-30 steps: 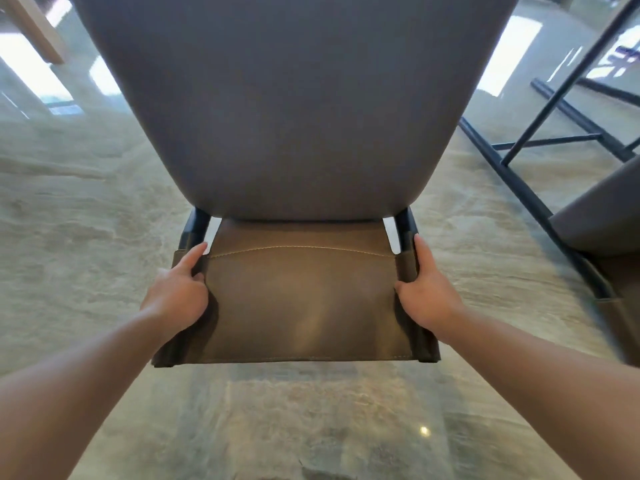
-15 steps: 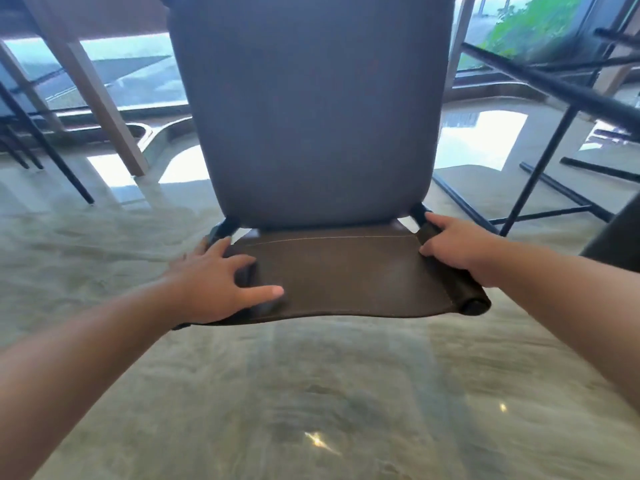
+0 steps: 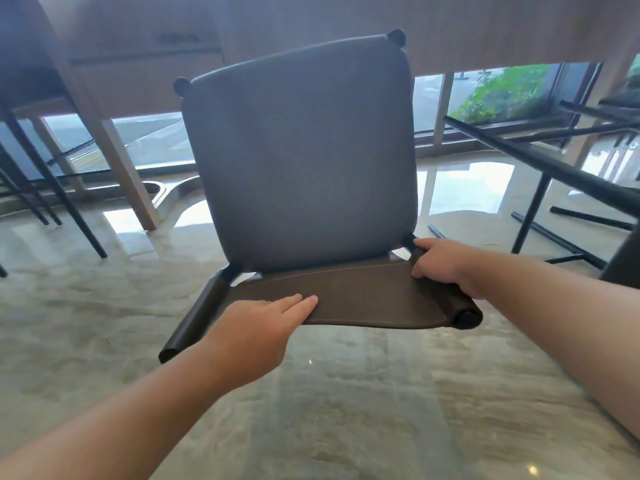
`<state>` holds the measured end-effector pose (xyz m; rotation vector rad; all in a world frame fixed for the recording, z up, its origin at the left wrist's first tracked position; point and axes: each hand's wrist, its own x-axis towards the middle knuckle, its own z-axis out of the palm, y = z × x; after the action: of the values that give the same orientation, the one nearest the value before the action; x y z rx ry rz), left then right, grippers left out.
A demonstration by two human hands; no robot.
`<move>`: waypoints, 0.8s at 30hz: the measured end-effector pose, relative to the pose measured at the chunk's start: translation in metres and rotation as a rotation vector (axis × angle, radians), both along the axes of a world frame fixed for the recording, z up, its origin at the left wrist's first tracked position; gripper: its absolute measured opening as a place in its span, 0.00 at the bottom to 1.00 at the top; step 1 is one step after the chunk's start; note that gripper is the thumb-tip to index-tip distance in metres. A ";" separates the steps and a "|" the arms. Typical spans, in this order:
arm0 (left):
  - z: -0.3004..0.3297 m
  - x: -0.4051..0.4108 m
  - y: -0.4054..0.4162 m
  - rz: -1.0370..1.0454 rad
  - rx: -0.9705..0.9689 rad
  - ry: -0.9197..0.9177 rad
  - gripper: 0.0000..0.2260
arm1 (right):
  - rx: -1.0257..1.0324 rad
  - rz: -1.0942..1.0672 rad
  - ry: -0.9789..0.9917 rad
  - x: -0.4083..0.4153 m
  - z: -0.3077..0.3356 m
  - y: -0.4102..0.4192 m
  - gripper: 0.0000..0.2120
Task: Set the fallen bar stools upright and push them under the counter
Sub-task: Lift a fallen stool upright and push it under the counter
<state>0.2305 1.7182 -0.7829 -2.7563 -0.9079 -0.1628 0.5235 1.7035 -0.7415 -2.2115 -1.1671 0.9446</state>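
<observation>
A bar stool [image 3: 301, 157] with a grey seat cushion and a brown leather backrest [image 3: 367, 296] is tipped back, with the seat facing me and the backrest pointing toward me above the floor. Its legs are hidden behind the seat. My left hand [image 3: 256, 330] lies on the backrest's near edge, fingers stretched over the leather. My right hand [image 3: 443, 265] is wrapped around the backrest's right post. A second stool lies fallen at the right; its black legs [image 3: 554, 168] stick out sideways, and its seat [image 3: 623, 265] is cut off by the frame edge.
The wooden counter [image 3: 138, 46] spans the top, with a slanted wooden support [image 3: 114, 161] on the left. Black legs of standing stools [image 3: 52, 188] are at the far left. The polished marble floor [image 3: 346, 410] is glossy. Windows run along the back.
The stool has risen and turned slightly, showing more of the seat. My left hand slid from the left post to the backrest's middle edge. My right hand kept its grip.
</observation>
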 end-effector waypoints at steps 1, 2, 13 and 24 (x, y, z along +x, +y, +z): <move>0.000 0.000 0.003 -0.014 0.008 -0.025 0.28 | -0.001 -0.004 0.000 0.001 0.000 0.001 0.32; 0.001 0.000 0.005 -0.026 0.029 -0.047 0.26 | -0.003 -0.006 -0.009 0.001 0.001 0.001 0.32; 0.021 0.011 0.023 -0.110 0.037 -0.175 0.23 | -0.042 -0.031 0.112 0.012 0.014 -0.002 0.32; 0.059 0.021 0.046 -0.146 0.110 -0.223 0.21 | -0.076 0.650 -0.645 -0.035 0.054 -0.039 0.39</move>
<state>0.2510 1.7640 -0.7243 -2.7385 -0.7217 -0.5388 0.4889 1.6645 -0.6878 -2.3013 -2.2650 0.4778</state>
